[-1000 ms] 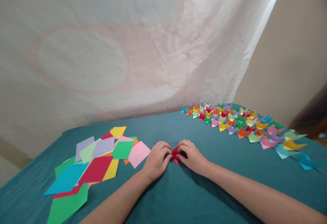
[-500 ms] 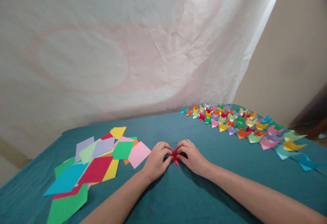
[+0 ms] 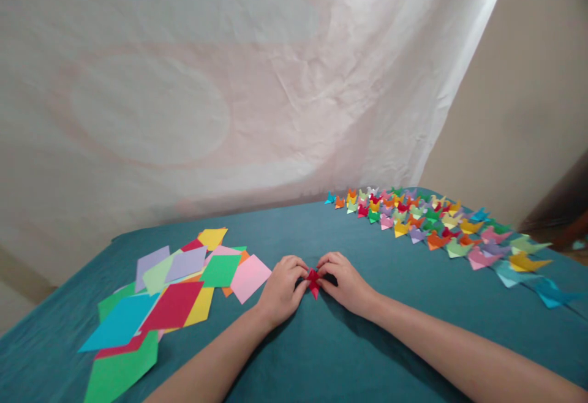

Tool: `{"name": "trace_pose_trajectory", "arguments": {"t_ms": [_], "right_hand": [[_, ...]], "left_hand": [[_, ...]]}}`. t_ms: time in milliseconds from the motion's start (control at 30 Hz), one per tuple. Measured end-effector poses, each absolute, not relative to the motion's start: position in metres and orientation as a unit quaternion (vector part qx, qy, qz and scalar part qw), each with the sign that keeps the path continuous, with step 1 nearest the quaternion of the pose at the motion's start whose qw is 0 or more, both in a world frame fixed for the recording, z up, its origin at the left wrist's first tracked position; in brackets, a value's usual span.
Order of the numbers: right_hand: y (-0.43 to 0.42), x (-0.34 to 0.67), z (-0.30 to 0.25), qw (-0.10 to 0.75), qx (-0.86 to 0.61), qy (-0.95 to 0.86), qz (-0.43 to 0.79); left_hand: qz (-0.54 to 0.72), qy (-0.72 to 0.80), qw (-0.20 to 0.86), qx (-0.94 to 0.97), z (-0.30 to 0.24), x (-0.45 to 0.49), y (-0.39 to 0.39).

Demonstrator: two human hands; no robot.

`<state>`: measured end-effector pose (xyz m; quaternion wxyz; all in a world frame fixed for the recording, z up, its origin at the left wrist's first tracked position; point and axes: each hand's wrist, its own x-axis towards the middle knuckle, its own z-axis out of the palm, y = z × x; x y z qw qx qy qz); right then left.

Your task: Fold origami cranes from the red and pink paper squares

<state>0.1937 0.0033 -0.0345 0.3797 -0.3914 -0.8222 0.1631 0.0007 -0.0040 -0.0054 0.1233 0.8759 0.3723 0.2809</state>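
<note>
A small folded red paper piece [image 3: 313, 282] rests on the teal tablecloth [image 3: 321, 354] in the middle of the table. My left hand [image 3: 281, 288] pinches its left side with curled fingers. My right hand [image 3: 342, 279] pinches its right side the same way. Both hands lie low on the cloth and nearly touch each other. Most of the red piece is hidden between the fingertips.
A loose pile of flat coloured paper squares [image 3: 172, 296] lies to the left of my hands. Several rows of small folded paper birds [image 3: 436, 225] in many colours run along the right side. A creased white sheet [image 3: 229, 84] hangs behind the table.
The hands and the red piece have barely shifted; the fingers keep working at the same spot.
</note>
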Motion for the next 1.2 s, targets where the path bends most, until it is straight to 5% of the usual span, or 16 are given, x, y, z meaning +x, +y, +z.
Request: {"name": "trace_pose_trajectory", "arguments": {"t_ms": [1200], "right_hand": [[-0.002, 0.191, -0.019, 0.44, -0.358, -0.807, 0.166]], "left_hand": [[0.284, 0.399, 0.162, 0.857, -0.004, 0.003, -0.002]]}}
